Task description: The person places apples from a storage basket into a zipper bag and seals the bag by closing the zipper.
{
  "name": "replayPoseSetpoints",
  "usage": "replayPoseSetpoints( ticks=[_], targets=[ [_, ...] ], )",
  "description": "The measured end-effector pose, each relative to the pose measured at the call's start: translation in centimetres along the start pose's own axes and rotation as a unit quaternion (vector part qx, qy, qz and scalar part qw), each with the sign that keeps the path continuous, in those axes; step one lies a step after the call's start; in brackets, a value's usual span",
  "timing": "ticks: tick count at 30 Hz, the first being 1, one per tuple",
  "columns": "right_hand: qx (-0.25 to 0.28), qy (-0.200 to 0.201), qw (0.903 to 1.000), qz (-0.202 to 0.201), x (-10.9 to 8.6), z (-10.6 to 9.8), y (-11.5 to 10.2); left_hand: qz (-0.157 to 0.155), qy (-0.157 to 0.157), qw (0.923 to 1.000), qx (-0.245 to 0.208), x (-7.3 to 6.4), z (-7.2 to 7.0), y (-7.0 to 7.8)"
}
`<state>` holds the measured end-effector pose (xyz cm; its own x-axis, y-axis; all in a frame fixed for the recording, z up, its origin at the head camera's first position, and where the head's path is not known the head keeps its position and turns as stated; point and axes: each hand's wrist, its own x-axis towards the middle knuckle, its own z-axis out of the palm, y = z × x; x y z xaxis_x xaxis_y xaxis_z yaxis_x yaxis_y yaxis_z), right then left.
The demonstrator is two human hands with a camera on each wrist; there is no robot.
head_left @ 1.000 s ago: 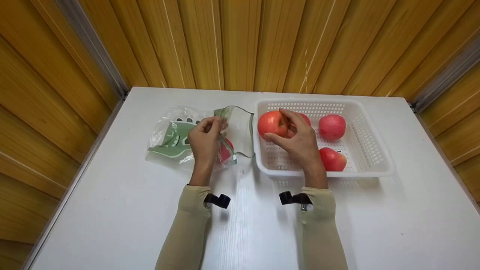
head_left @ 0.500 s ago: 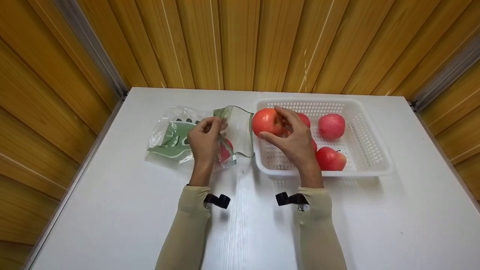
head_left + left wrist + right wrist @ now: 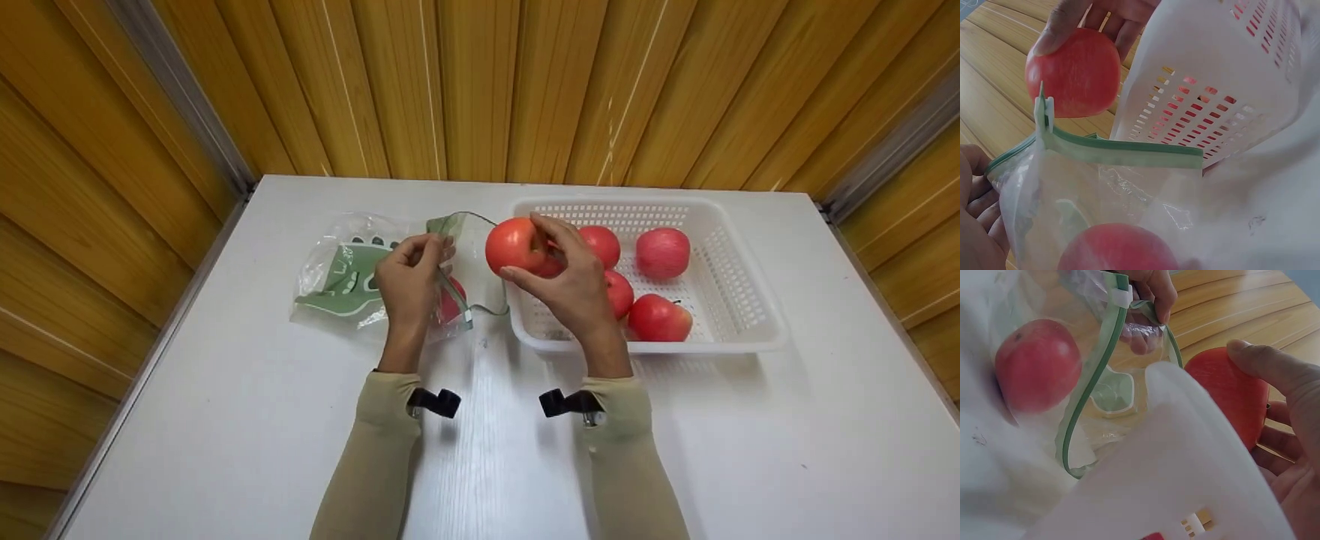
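My left hand [image 3: 409, 285] pinches the upper edge of a clear zip bag [image 3: 352, 274] with a green print, its mouth spread apart toward the right. Inside the bag lies a red apple [image 3: 1039, 365], partly behind the left hand in the head view. Between thumb and fingers, my right hand [image 3: 574, 292] grips another red apple [image 3: 512, 246] beside the bag's mouth, past the left rim of the white basket [image 3: 705, 348]. From the left wrist, that held apple [image 3: 1075, 76] appears just beyond the green zip strip [image 3: 1145, 151] with its white slider.
In the perforated basket sit several more apples [image 3: 663, 253], some partly covered by the right hand. The basket's left wall stands right against the bag opening. White table [image 3: 480, 465] lies in front, and wood-look panels [image 3: 480, 90] rise behind.
My right hand has carried its apple left, from above the basket's left part out past the rim to the bag's mouth. The left hand and the bag have stayed put.
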<state>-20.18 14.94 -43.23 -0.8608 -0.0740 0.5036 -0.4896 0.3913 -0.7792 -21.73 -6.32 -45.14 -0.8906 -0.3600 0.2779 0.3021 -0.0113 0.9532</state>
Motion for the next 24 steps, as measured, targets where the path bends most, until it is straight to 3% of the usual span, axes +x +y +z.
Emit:
replayPoseSetpoints(
  ticks=[10,24],
  targets=[
    [-0.011,0.001,0.9997,-0.021,0.0,1.1,-0.2,-0.008,0.0,1.0,0.004,-0.1,-0.1,-0.1],
    [-0.043,-0.02,0.9988,-0.007,-0.2,2.1,-0.4,0.002,-0.004,0.9999,0.009,-0.1,-0.1,0.1]
  ],
)
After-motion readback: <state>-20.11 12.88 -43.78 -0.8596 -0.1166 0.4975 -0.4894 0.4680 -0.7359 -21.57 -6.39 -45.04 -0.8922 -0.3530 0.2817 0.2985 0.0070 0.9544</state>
